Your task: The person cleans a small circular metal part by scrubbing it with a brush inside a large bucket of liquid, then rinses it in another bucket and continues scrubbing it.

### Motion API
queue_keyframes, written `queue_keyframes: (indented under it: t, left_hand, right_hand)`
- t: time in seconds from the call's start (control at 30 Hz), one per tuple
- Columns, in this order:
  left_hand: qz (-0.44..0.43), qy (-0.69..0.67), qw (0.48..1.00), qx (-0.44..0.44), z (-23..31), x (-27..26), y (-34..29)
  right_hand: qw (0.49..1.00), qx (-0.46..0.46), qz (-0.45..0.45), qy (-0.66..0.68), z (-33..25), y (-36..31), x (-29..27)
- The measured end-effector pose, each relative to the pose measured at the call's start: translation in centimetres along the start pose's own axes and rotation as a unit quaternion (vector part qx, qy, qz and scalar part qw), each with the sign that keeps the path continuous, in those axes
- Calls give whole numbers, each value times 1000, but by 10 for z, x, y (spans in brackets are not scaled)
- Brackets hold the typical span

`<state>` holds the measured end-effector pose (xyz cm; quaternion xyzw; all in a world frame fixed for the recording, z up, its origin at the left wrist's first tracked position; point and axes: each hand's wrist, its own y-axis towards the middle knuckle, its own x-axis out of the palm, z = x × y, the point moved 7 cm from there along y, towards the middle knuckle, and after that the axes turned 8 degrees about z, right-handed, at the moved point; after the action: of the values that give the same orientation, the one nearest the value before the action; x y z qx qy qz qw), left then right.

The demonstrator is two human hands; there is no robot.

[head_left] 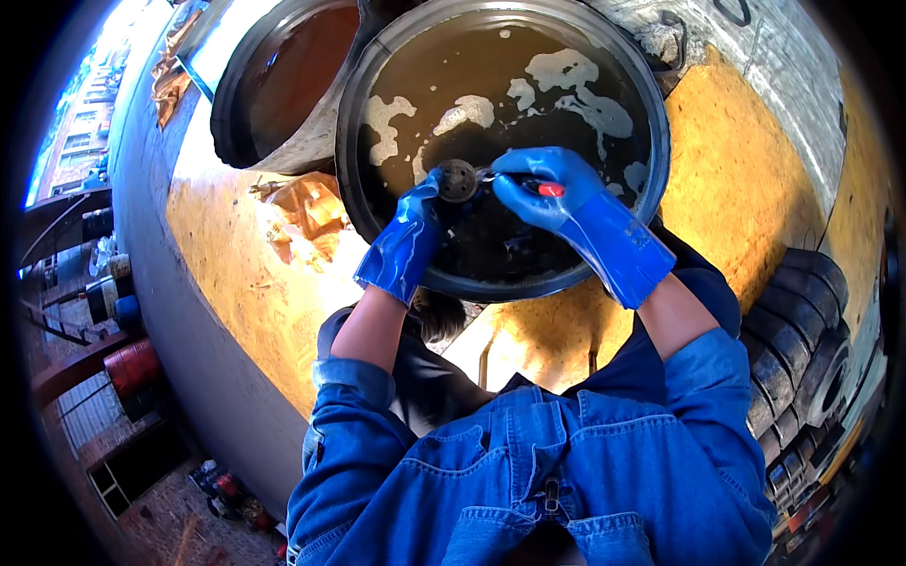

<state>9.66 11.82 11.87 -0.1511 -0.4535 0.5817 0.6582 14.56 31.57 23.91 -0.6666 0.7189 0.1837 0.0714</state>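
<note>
Both hands wear blue rubber gloves and are over a wide round tub of murky brown liquid with patches of pale foam. My left hand is closed on the edge of a small dark round metal part with holes in its face. Just to the right, my right hand grips a tool with a red handle. The tool's tip points left and meets or nearly meets the round part's edge. My fingers cover much of the tool, so its exact kind cannot be made out.
Left of the tub stands another round container with reddish-brown liquid. Crumpled brown wrapping lies on the yellow floor beside it. Stacked black ring-shaped parts stand at the right. My knees flank the tub's near side.
</note>
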Motion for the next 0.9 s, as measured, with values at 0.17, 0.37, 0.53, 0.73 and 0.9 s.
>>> queue_keyframes:
  t: [0.17, 0.37, 0.53, 0.73, 0.9]
  left_hand:
    - [-21, 54, 998, 16, -7, -6, 6]
    - [3, 56, 998, -4, -9, -6, -1]
    - [-22, 147, 987, 62, 3, 1, -17]
    - [8, 360, 884, 299, 43, 15, -38]
    - [53, 609, 577, 542, 57, 45, -83]
  right_hand:
    - [997, -70, 9, -26, -9, -3, 5]
    - [975, 162, 114, 101, 65, 8, -2]
    - [989, 81, 80, 93, 27, 6, 4]
    - [977, 147, 131, 84, 34, -2, -11]
    - [978, 103, 131, 122, 50, -9, -3]
